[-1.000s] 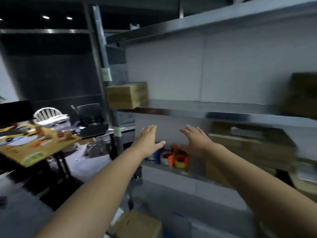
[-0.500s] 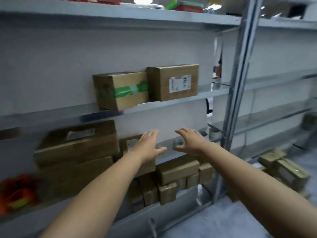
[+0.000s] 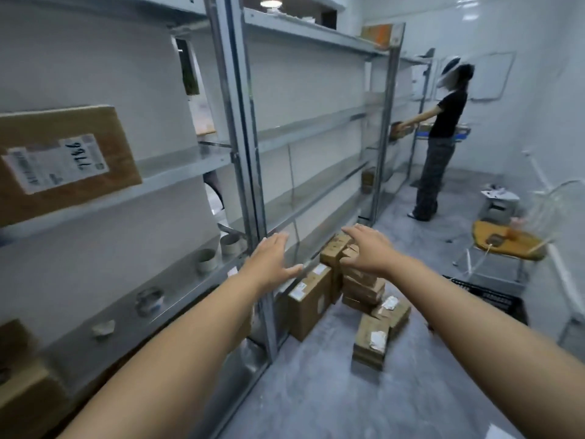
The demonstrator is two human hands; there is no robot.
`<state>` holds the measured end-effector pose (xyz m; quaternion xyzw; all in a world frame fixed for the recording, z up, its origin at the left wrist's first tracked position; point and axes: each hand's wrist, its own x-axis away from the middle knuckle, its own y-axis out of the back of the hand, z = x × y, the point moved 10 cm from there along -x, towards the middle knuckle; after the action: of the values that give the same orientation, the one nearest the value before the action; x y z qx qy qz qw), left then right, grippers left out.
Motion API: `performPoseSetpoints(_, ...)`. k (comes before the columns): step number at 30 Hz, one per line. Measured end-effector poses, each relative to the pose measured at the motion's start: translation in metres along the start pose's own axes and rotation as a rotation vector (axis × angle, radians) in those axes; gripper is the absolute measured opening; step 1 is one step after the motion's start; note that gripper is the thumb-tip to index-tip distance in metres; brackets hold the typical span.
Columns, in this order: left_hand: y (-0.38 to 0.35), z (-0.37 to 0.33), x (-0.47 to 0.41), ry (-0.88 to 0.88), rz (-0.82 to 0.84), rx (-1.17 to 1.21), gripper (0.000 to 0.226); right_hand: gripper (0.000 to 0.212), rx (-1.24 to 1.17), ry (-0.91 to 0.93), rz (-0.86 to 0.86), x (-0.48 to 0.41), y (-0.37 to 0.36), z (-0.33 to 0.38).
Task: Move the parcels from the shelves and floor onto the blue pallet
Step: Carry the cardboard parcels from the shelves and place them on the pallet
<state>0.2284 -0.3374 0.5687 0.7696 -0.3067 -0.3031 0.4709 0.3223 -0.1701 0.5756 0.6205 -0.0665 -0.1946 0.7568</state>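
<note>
My left hand [image 3: 273, 263] and my right hand [image 3: 368, 248] are stretched out in front of me, fingers straight, holding nothing. Below and beyond them several brown cardboard parcels lie on the grey floor beside the shelving: a large box [image 3: 308, 302], a stack of flat boxes [image 3: 361, 285] and a small labelled box [image 3: 371, 342]. A big labelled parcel [image 3: 63, 163] sits on a shelf at the left. A dark pallet edge [image 3: 487, 296] shows on the floor at the right.
Metal shelving [image 3: 250, 172] runs along the left wall, mostly bare, with tape rolls [image 3: 207, 260] on a low shelf. A person in a black top [image 3: 443, 137] stands at the far shelves. A yellow stool [image 3: 503, 245] and a clear chair [image 3: 557, 210] stand at the right.
My view has swung right along the shelving, from the stacked shelf parcels to the floor pile and the aisle. Both hands stay outstretched and empty.
</note>
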Motion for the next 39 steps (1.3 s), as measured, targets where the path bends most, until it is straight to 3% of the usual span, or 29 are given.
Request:
performPoseSetpoints(9, -0.074, -0.038, -0.132, -0.190, 0.069, 0.083, 0.088, 0.083, 0.015, -0.240, -0.030, -0.039, -0.003, -0.113)
performPoseSetpoints(17, -0.104, -0.016, -0.265, -0.291, 0.132, 0.136, 0.090, 0.088, 0.005, -0.415, -0.041, -0.135, -0.011, -0.173)
performPoseSetpoints(28, -0.152, 0.014, -0.393, -0.279, 0.224, 0.180, 0.093, 0.093, -0.064, -0.513, -0.023, -0.230, -0.064, -0.224)
performPoseSetpoints(33, -0.179, -0.013, -0.443, -0.280, 0.236, 0.184, 0.091, 0.094, -0.069, -0.541, -0.019, -0.262, -0.064, -0.281)
performPoseSetpoints(39, -0.212, -0.062, -0.519, -0.310, 0.232, 0.132, 0.090, 0.094, -0.143, -0.450, -0.060, -0.337, -0.054, -0.349)
